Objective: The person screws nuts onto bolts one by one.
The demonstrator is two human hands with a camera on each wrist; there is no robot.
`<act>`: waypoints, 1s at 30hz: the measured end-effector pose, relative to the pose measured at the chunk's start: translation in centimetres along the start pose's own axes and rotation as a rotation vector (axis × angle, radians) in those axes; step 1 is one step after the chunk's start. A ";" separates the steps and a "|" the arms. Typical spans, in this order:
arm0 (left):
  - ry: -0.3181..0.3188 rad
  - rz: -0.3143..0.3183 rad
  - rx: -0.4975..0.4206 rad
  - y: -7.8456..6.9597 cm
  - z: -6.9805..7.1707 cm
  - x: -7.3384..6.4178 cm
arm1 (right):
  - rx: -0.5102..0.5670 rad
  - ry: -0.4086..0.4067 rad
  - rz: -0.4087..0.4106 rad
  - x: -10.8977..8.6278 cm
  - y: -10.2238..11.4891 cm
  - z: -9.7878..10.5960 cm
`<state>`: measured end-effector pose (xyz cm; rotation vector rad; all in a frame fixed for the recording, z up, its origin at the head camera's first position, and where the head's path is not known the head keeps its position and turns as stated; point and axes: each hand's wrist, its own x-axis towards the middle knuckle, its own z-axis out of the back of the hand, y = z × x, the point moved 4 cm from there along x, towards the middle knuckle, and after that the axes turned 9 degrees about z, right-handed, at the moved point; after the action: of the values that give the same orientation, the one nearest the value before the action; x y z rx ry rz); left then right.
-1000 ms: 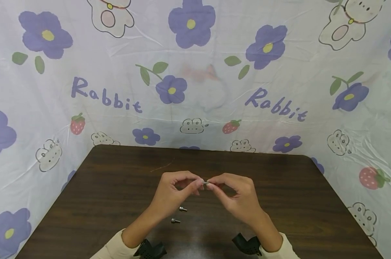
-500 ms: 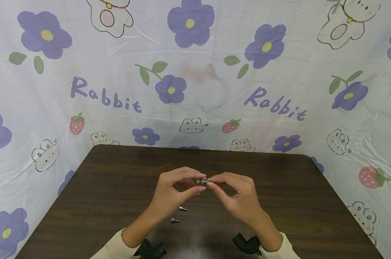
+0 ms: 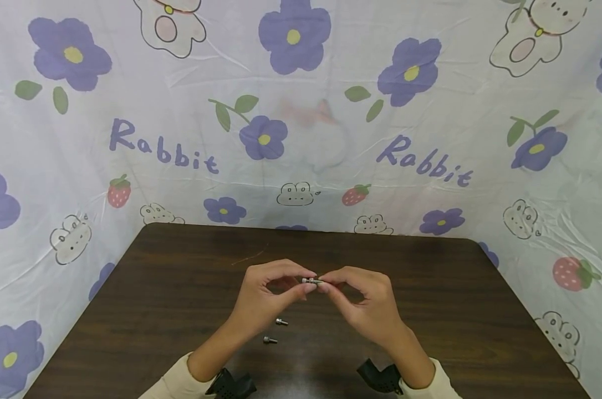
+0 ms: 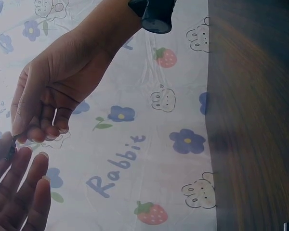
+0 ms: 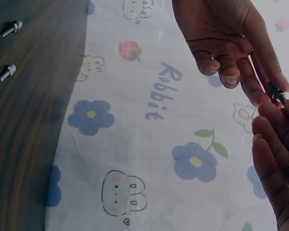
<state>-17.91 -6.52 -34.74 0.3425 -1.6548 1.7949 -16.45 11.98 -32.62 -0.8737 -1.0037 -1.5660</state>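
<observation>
Between the two hands a small silver bolt [image 3: 311,281] is held sideways above the table, its head to the left and a ring-like part along its shank. The thumb and a finger of the left hand [image 3: 266,292] close on its head end. At the other end, the right hand [image 3: 373,302] pinches the tip, which its fingertips partly hide. In the right wrist view the same bolt [image 5: 276,93] looks dark between the fingertips. Two more bolts, one farther [image 3: 281,321] and one nearer [image 3: 270,339], lie on the table below the left hand.
The dark wooden table [image 3: 181,288] reaches back to a white cloth [image 3: 321,160] printed with flowers and rabbits, which also hangs at both sides. A thin thread-like strand [image 3: 249,258] lies toward the back. Black wrist mounts [image 3: 236,384] show at the bottom by the sleeves.
The left thumb and finger spread apart half a second ago, baring the bolt, and have since drawn together on it again. The right hand holds nearly still; the two loose bolts have not moved.
</observation>
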 end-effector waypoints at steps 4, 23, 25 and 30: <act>-0.003 0.045 0.001 0.1 0.0 0.0 | 0.003 0.002 0.000 0.0 0.0 0.0; 0.021 0.035 -0.005 0.0 0.0 0.0 | -0.002 0.008 -0.026 0.0 -0.1 0.1; 0.018 0.023 0.001 0.0 0.0 0.0 | -0.003 0.009 -0.027 0.0 -0.1 0.1; 0.012 0.010 0.017 0.1 -0.1 0.0 | -0.006 0.010 -0.034 -0.1 -0.1 0.1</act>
<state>-17.93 -6.46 -34.81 0.3316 -1.6364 1.8160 -16.54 12.13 -32.64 -0.8557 -1.0120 -1.6010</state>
